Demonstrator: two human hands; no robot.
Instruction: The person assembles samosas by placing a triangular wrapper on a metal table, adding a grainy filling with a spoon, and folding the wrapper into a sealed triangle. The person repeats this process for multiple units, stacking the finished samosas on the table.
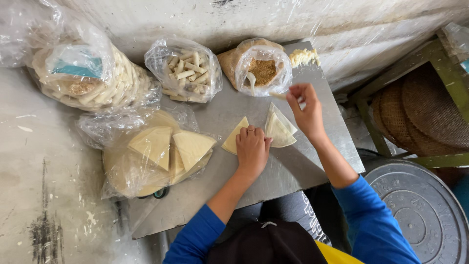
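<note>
While the left hand presses a pastry sheet, the right hand lifts.

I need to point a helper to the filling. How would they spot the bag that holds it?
On the metal tray, look along the far edge by the wall. The filling bag is the rightmost clear bag, near the right hand; it alone holds brown crumbs and a white spoon, not pale rolls.
</note>
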